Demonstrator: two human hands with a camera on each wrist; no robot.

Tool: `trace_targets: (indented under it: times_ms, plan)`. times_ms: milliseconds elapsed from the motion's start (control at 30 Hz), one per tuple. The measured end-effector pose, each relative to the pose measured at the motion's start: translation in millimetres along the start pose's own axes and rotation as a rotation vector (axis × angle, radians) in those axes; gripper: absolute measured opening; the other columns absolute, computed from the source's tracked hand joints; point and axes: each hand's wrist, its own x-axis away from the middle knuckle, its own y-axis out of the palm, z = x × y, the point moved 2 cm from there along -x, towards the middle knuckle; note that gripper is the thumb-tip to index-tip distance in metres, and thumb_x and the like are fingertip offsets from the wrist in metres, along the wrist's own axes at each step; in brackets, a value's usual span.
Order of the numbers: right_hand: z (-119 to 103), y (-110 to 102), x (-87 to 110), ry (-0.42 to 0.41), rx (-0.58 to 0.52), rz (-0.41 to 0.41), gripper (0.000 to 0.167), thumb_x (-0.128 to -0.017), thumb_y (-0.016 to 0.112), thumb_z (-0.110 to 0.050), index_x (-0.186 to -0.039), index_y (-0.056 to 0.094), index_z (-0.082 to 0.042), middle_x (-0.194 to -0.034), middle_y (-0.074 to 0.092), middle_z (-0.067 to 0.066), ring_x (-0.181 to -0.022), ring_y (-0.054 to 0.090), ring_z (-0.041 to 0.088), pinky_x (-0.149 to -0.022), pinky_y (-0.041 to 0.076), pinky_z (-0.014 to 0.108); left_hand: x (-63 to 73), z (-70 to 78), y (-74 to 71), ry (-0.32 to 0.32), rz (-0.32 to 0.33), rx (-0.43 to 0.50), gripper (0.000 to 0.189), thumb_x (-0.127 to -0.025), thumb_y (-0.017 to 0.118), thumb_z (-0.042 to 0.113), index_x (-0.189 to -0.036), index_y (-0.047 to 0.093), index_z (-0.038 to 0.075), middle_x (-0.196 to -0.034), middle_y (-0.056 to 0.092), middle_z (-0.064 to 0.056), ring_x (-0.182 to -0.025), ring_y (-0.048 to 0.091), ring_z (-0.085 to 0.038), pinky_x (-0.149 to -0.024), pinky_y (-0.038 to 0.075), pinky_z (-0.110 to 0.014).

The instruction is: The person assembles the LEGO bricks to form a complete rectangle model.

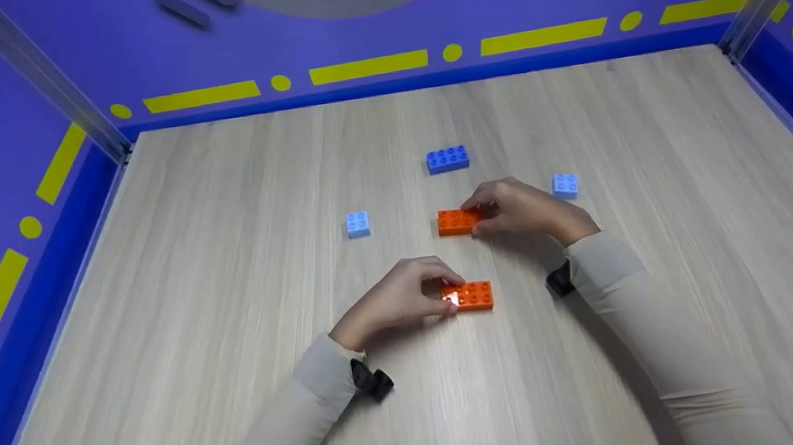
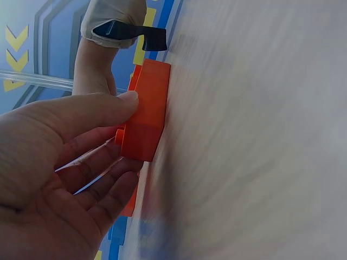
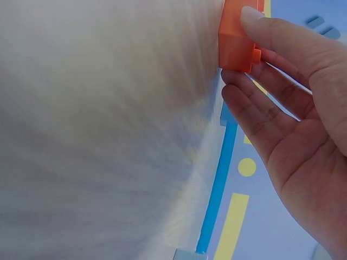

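Observation:
Two orange toy bricks with studs on top lie on the wooden table, one behind the other. My left hand (image 1: pixel 404 292) pinches the nearer orange brick (image 1: pixel 476 295) by its left end, thumb on the near side and fingers at the far side. In the left wrist view the thumb presses the side of that brick (image 2: pixel 147 108). My right hand (image 1: pixel 518 208) grips the right end of the farther orange brick (image 1: pixel 452 222). The right wrist view shows the thumb on the side of this brick (image 3: pixel 236 46), with the lower fingers curved loosely below it.
A dark blue brick (image 1: pixel 448 160) lies behind the orange ones. One small light blue brick (image 1: pixel 358 224) sits to the left, another small light blue brick (image 1: pixel 565 186) to the right beyond my right wrist. Blue-purple panels (image 1: pixel 375 38) with yellow marks wall the table (image 1: pixel 223 272).

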Motion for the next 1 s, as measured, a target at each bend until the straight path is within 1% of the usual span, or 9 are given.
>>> trace_targets:
  times_ms: [167, 367, 500, 700, 1000]
  plan:
    - [1, 0, 2.9, -0.019, 0.002, 0.017, 0.037, -0.082, 0.076, -0.014, -0.117, 0.069, -0.003, -0.111, 0.068, 0.012, -0.097, 0.061, 0.024, -0.091, 0.053, 0.040, 0.2, -0.4, -2.1, 0.012, 0.010, -0.013, 0.029, -0.080, 0.076, 0.011, -0.109, 0.072, 0.010, -0.106, 0.069, -0.001, -0.099, 0.060, -0.012, -0.090, 0.048, -0.027]
    - [1, 0, 6.7, -0.039, 0.010, 0.020, 0.037, -0.082, 0.076, -0.014, -0.116, 0.069, -0.003, -0.111, 0.068, 0.012, -0.096, 0.061, 0.024, -0.090, 0.053, 0.040, 0.4, -1.3, -4.4, -0.024, 0.019, -0.008, 0.030, -0.080, 0.077, 0.011, -0.110, 0.072, 0.010, -0.106, 0.069, -0.001, -0.099, 0.060, -0.012, -0.091, 0.047, -0.027]
    - [1, -1, 8.9, -0.024, 0.014, 0.014, 0.037, -0.082, 0.076, -0.015, -0.116, 0.069, -0.003, -0.112, 0.068, 0.012, -0.097, 0.061, 0.024, -0.090, 0.053, 0.040, -0.1, -1.6, -6.5, -0.032, 0.022, -0.012, 0.031, -0.080, 0.076, 0.011, -0.111, 0.072, 0.010, -0.108, 0.069, -0.001, -0.101, 0.060, -0.012, -0.093, 0.047, -0.028]
    - [2, -2, 11.9, -0.010, 0.007, 0.002, 0.037, -0.082, 0.076, -0.015, -0.117, 0.068, -0.003, -0.113, 0.067, 0.013, -0.099, 0.061, 0.025, -0.092, 0.052, 0.041, -1.3, -3.3, -9.0, -0.027, 0.028, -0.024, 0.031, -0.080, 0.076, 0.011, -0.111, 0.072, 0.009, -0.108, 0.068, -0.002, -0.101, 0.059, -0.014, -0.093, 0.047, -0.028]
    - [4, -3, 16.4, -0.001, -0.003, -0.006, 0.037, -0.082, 0.076, -0.015, -0.116, 0.068, -0.003, -0.114, 0.067, 0.013, -0.103, 0.062, 0.026, -0.093, 0.052, 0.042, -3.3, -5.1, -12.4, -0.054, 0.032, -0.027, 0.032, -0.081, 0.076, 0.009, -0.112, 0.071, 0.009, -0.110, 0.068, -0.002, -0.104, 0.060, -0.015, -0.096, 0.047, -0.031]
